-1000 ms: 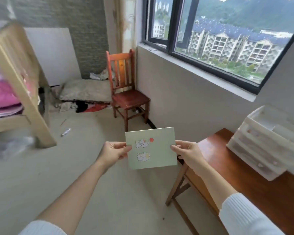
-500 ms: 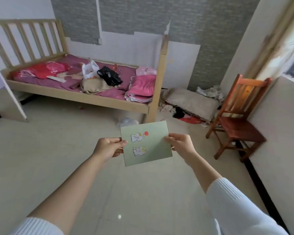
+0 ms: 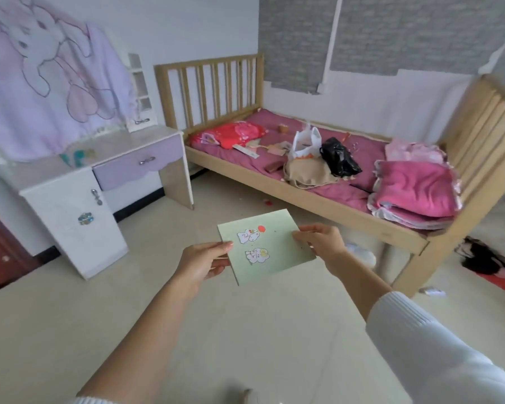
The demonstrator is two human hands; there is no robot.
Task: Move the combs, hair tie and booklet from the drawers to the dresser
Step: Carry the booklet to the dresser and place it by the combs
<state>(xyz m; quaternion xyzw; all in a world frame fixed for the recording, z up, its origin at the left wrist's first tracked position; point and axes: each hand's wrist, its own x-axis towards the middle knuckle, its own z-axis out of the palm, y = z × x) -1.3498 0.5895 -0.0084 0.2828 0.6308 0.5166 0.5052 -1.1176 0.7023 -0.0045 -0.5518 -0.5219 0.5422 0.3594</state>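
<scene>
I hold a pale green booklet [image 3: 267,246] with small animal stickers out in front of me, above the floor. My left hand [image 3: 204,262] pinches its left edge and my right hand [image 3: 321,242] grips its right edge. The white and lilac dresser [image 3: 158,135] stands at the left against the wall, its lilac drawer [image 3: 131,167] closed. Small teal items [image 3: 74,157], too blurred to name, lie on the dresser top. The booklet is well to the right of the dresser and lower in view.
A wooden bed [image 3: 347,217] with a pink mattress, bags and folded pink bedding [image 3: 414,191] fills the right side. A cloth with a rabbit print [image 3: 50,74] hangs over the dresser. Pale tiled floor [image 3: 187,330] stretches between me and the furniture. Clothes [image 3: 490,263] lie at far right.
My view has swung left, from the window and chair past the bed until the dresser came into sight. Both hands have kept hold of the booklet throughout.
</scene>
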